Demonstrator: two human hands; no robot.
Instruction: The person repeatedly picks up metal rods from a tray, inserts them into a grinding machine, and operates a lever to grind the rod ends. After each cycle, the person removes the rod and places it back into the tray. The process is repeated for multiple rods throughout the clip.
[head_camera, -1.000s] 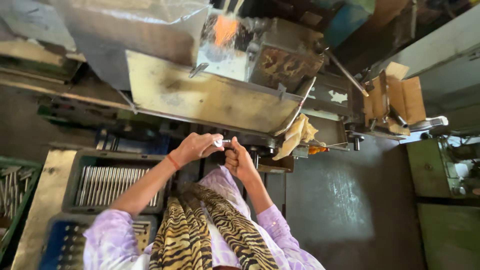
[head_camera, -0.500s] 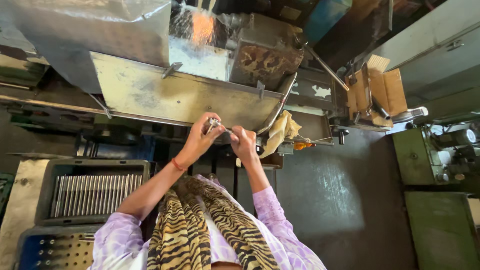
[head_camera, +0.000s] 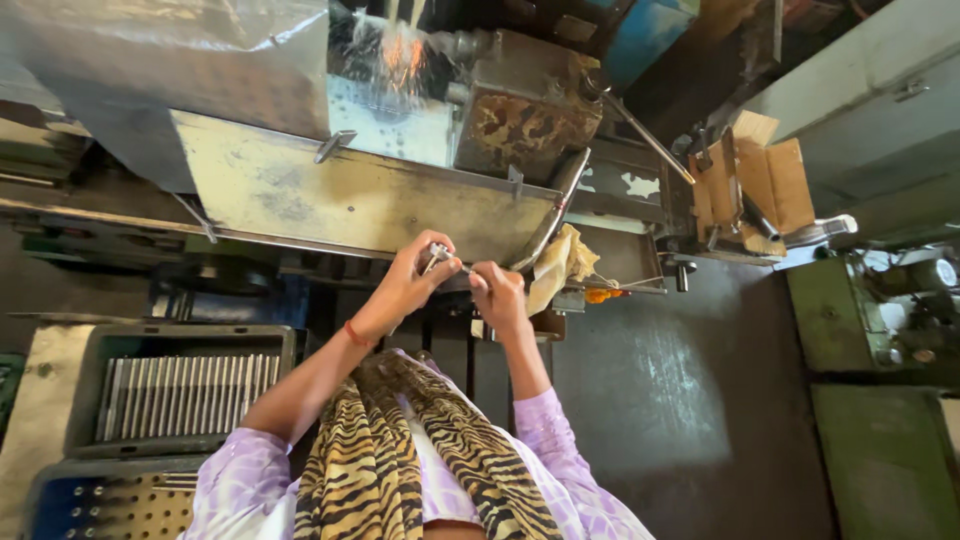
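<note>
- Metal part (head_camera: 440, 254): my left hand (head_camera: 405, 285) pinches it; right hand (head_camera: 497, 292) grips its thin end, just below the machine tray (head_camera: 350, 200)
- Could slip, I judge; coolant spray above the tray wets fingers

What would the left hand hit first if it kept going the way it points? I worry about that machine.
Probably the machine's metal tray, just beyond the left hand gripping a small metal part; depth is unclear.

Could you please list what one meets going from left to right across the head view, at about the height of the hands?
Grey crate of metal rods → left hand → small metal part pinched between both hands → right hand → crumpled yellowish cloth → cardboard pieces → green machine cabinet.
</note>
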